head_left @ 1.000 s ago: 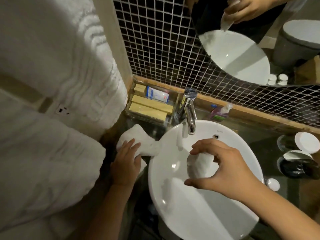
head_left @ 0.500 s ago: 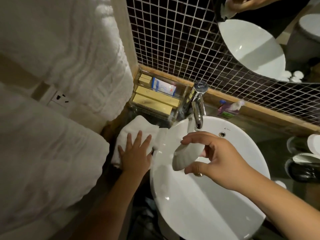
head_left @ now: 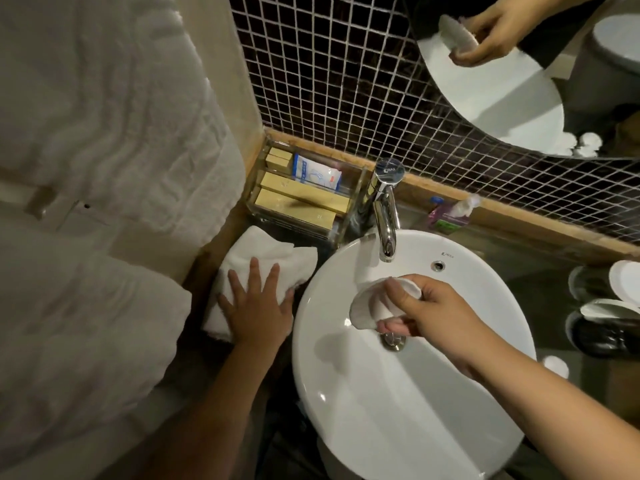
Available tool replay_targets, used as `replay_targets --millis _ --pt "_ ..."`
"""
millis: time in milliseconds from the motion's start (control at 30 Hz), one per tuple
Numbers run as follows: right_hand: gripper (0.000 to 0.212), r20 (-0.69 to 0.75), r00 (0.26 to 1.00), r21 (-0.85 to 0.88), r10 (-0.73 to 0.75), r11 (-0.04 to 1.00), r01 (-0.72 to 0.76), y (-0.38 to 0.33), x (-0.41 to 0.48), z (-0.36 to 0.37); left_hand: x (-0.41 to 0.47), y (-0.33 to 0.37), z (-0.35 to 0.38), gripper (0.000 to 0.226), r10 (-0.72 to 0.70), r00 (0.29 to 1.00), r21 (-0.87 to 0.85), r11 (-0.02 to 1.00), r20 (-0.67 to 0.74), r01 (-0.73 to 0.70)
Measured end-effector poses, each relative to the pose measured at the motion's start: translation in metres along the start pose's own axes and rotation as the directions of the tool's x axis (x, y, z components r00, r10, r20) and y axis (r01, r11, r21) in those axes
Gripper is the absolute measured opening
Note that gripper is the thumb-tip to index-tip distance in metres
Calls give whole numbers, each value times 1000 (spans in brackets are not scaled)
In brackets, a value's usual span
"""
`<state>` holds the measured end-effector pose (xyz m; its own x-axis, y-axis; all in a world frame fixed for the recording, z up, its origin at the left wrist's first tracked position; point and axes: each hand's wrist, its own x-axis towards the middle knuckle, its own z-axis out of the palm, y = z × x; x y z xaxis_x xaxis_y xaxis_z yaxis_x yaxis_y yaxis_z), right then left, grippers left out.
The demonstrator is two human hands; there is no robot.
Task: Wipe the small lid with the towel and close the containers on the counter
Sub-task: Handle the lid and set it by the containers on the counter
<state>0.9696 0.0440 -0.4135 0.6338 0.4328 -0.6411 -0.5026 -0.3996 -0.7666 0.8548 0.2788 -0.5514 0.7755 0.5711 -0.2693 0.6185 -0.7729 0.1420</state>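
My right hand [head_left: 436, 317] holds a small white round lid [head_left: 369, 308] tilted over the white sink basin [head_left: 398, 427], just below the tap. My left hand [head_left: 258, 306] lies flat, fingers spread, on a folded white towel [head_left: 273, 258] on the counter left of the basin. At the right edge stand dark glass containers [head_left: 604, 336] with white lids [head_left: 625, 282] resting on or beside them; whether they are closed I cannot tell.
A chrome tap [head_left: 386, 216] rises behind the basin. A clear organiser [head_left: 304, 199] with boxes sits at the back left, a tissue pack [head_left: 448, 216] behind the basin. Large white towels [head_left: 104, 133] hang on the left. A small white cap [head_left: 556, 365] lies at the right. A mirror [head_left: 519, 64] hangs above.
My left hand has flattened the towel beside the basin, off the rim. My right hand has turned the lid and holds it higher over the drain.
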Motion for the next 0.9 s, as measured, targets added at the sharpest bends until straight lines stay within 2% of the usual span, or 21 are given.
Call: replay_targets --millis 33,100,167,233,267,333,433,533,567,633,700,733,800,900 --pt "58 -12 1000 9 13 1000 -13 5 0 -2 -7 5 -9 59 36 996 -121 992 -81 -46" --pt "66 -56 998 49 22 999 -19 9 0 -13 -28 29 -33 50 143 968 -384 898 -206 -214" --pt "64 -107 994 108 28 994 -16 12 0 -23 -50 63 -58 49 229 969 -568 788 -88 -238" --pt "53 -131 990 175 51 984 -28 13 -8 -37 -65 102 -75 51 317 944 -689 705 93 -168" --pt "43 -139 988 209 61 977 -31 12 -12 -43 -69 118 -80 50 348 928 -713 684 134 -153" --pt "26 -157 986 256 54 967 -13 12 -23 -56 -68 147 -91 45 398 911 -711 672 111 -207" --pt "29 -232 973 238 16 970 41 15 -33 -78 -58 185 -101 33 476 879 -667 662 23 -341" --pt "31 -343 935 324 92 946 26 20 -39 -100 -48 225 -105 21 547 837 -614 654 -20 -442" --pt "31 -386 918 286 95 958 21 22 -41 -108 -45 237 -105 18 571 820 -593 646 -43 -481" --pt "28 -522 853 -26 -2 1000 -13 29 -44 -125 -41 261 -102 14 594 801 -567 635 -74 -524" --pt "29 -614 757 -427 -226 901 -77 40 -47 -144 -37 280 -94 13 591 805 -562 647 -59 -515" --pt "31 -623 719 -538 -307 836 -109 46 -47 -152 -36 290 -89 12 588 808 -559 654 -48 -510" --pt "33 -638 677 -591 -367 797 -125 56 -46 -166 -33 309 -79 14 581 813 -578 655 -26 -487" --pt "44 -674 645 -558 -361 821 -123 72 -36 -186 -32 336 -65 19 578 816 -648 625 10 -435"
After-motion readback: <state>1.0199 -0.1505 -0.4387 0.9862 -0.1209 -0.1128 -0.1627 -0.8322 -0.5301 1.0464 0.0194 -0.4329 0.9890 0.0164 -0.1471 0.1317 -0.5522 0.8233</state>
